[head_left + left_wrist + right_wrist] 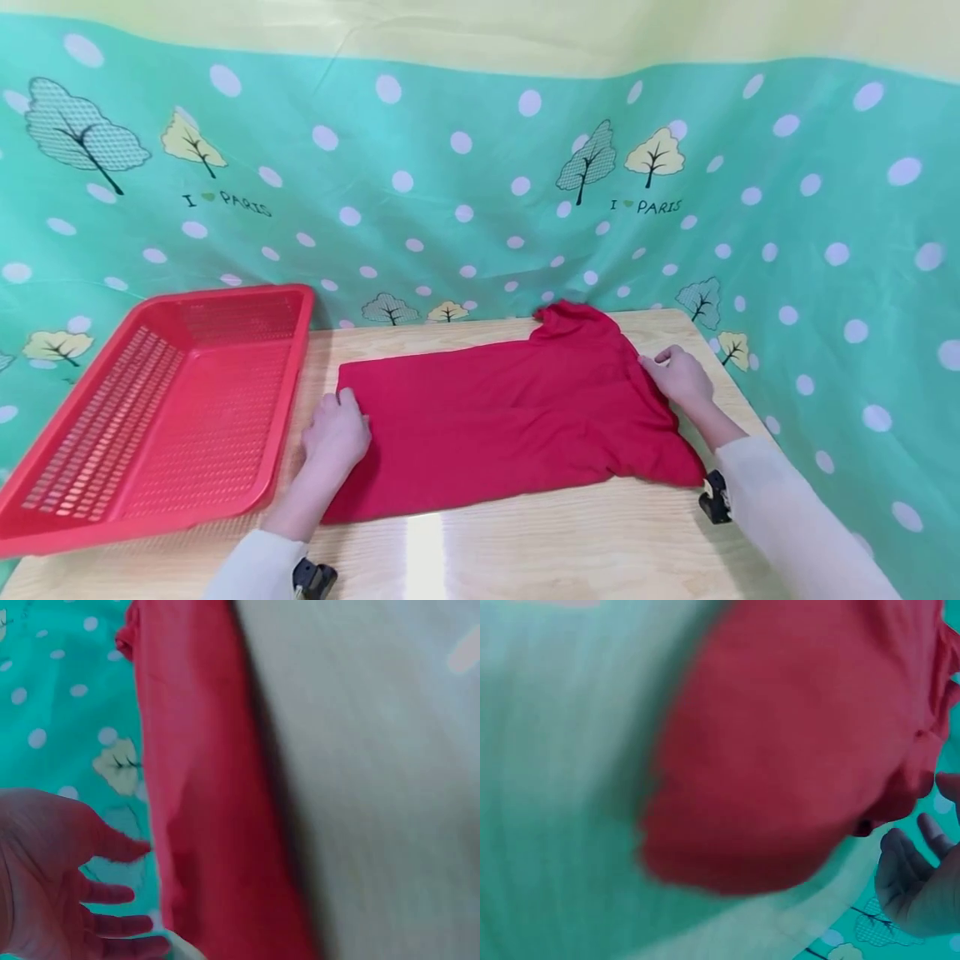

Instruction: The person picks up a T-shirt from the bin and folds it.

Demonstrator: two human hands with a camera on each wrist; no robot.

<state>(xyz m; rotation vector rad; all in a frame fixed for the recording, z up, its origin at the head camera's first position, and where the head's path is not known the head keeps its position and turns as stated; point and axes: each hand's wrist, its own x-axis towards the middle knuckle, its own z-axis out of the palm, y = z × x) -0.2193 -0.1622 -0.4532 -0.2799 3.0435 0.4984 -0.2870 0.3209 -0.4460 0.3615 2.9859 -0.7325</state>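
A red short-sleeved shirt (480, 425) lies sideways on the table, its straight hem to the left and its collar end to the right. One sleeve (573, 321) is bunched near the cloth backdrop; the other spreads toward the front right. My left hand (335, 429) is at the hem; in the left wrist view its fingers (120, 925) are extended and apart beside the red fabric (217, 787). At the collar edge is my right hand (681, 379). The right wrist view shows its fingers (900, 862) loosely spread beside the shirt (780, 750), partly cut off by the frame.
A red plastic basket (294, 367) with perforated walls stands on the left, close to my left forearm. Pale wood tabletop (540, 550) shows in front of the shirt. A green dotted cloth (465, 192) hangs behind and along the right side.
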